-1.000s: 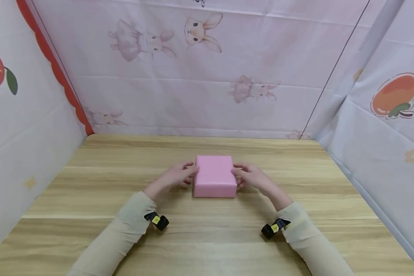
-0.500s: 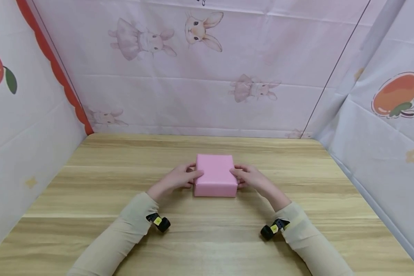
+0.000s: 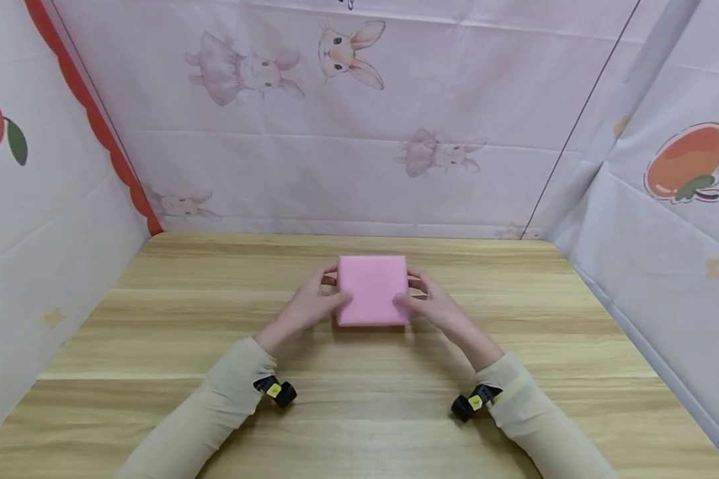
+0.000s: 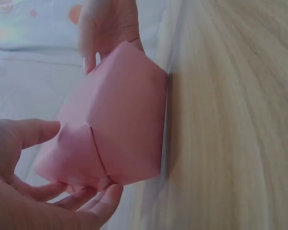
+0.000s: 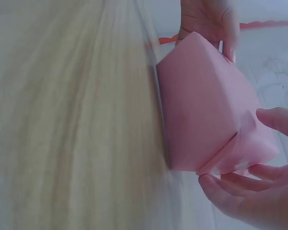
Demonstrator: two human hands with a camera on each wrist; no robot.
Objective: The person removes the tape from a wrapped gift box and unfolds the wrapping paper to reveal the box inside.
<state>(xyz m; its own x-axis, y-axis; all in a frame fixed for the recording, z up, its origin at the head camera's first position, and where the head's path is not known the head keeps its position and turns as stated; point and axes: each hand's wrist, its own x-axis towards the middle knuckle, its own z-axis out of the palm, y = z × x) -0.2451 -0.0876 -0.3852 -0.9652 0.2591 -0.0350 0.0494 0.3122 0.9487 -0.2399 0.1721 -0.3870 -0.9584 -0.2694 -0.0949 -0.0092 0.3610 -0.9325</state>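
A box wrapped in pink paper (image 3: pixel 373 289) is held between both hands over the middle of the table, its top face tipped toward the head camera. The left hand (image 3: pixel 307 303) grips its left end, thumb on the top face and fingers on the side. At the right end, the right hand (image 3: pixel 440 306) grips it the same way. The left wrist view shows folded paper on the end of the pink box (image 4: pixel 120 110) by the fingers. In the right wrist view a similar fold shows on the box (image 5: pixel 201 105). The box's underside is hidden.
The wood-grain table (image 3: pixel 365 412) spreads around the hands. A pink rabbit-print cloth (image 3: pixel 335 166) hangs behind it, with white printed cloths at the left (image 3: pixel 48 233) and right (image 3: pixel 665 266). Each wrist wears a small black camera, left (image 3: pixel 278 391) and right (image 3: pixel 473 403).
Both hands have closed in on the box's ends and now grip it. The box has tilted, its far edge rising, so its front face no longer shows in the head view.
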